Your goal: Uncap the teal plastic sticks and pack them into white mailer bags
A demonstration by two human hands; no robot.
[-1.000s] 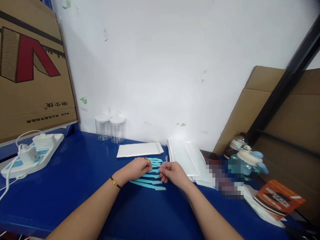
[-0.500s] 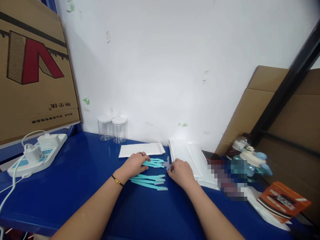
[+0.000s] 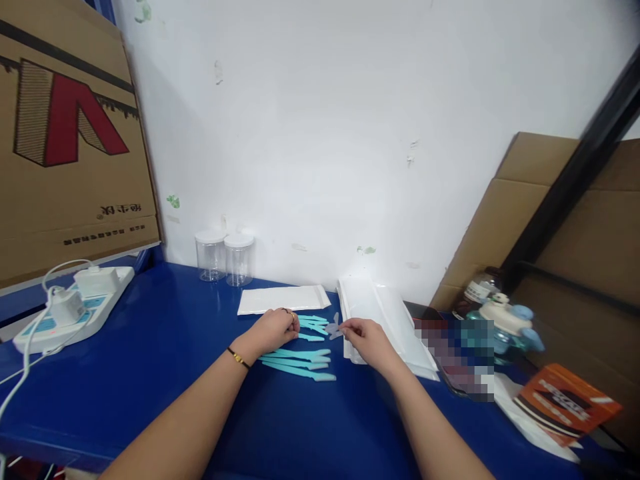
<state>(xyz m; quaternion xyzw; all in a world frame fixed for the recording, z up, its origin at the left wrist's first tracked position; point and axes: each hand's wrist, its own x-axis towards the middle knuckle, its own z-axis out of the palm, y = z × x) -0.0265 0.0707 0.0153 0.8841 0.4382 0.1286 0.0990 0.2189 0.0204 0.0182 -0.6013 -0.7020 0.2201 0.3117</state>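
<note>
Turquoise eyebrow razors [image 3: 295,365] lie side by side on the blue table, their blade ends to the right. Behind them is a second group of turquoise razors [image 3: 314,321]. My left hand [image 3: 277,330] is closed at the handle end of one razor [image 3: 311,338], lower than the rest of that back group. Small translucent blade covers [image 3: 332,327] lie just right of the blade tips. With thumb and forefinger together, my right hand [image 3: 367,339] pinches the end of one of these covers.
A flat white packet [image 3: 283,300] lies behind the razors, and white plastic bags [image 3: 377,313] are stacked at the right. Two clear lidded jars [image 3: 239,261] stand by the wall. A power strip [image 3: 100,307] is at left, an orange pouch [image 3: 565,403] at right.
My left fingers have curled in around one razor, drawing it slightly toward me from the back group. My right hand has shifted a little right and now pinches a cover.
</note>
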